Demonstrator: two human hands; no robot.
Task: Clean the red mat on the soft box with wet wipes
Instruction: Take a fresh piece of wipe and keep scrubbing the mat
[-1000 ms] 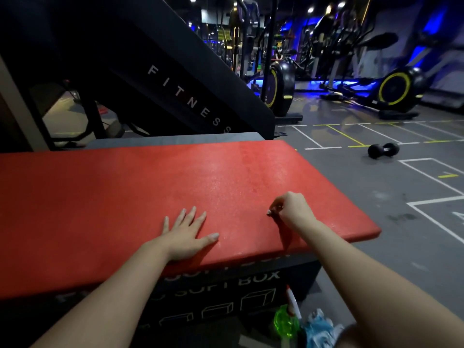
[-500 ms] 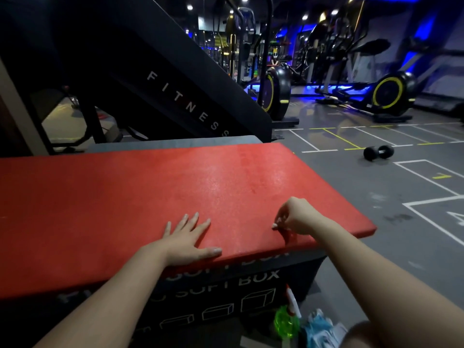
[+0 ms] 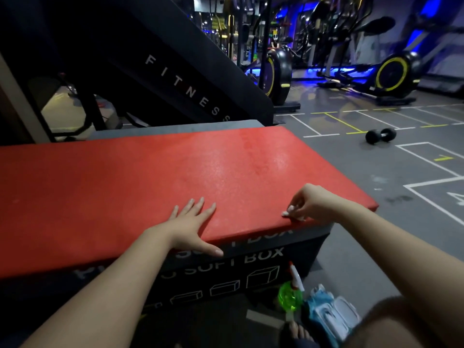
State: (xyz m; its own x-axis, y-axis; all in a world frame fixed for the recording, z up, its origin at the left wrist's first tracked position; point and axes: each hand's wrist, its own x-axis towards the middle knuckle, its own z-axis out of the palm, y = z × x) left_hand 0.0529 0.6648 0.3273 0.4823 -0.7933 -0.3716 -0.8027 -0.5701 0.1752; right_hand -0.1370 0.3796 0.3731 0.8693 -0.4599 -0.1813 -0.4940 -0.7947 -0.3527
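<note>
The red mat (image 3: 150, 184) lies on top of the black soft box (image 3: 263, 270), which carries white lettering on its front. My left hand (image 3: 190, 222) rests flat on the mat near its front edge, fingers spread. My right hand (image 3: 311, 202) is curled over the mat's front right edge and pinches a small white bit that looks like a wet wipe (image 3: 285, 213), pressed against the mat. Most of the wipe is hidden under my fingers.
On the floor by the box's front right corner stand a green spray bottle (image 3: 290, 295) and a blue-and-white wipes pack (image 3: 329, 312). A black dumbbell (image 3: 380, 135) lies on the grey floor to the right. A black slanted fitness machine (image 3: 175, 79) rises behind the box.
My right hand has slid along the mat toward its front edge, staying curled. My left hand has stayed flat in about the same place.
</note>
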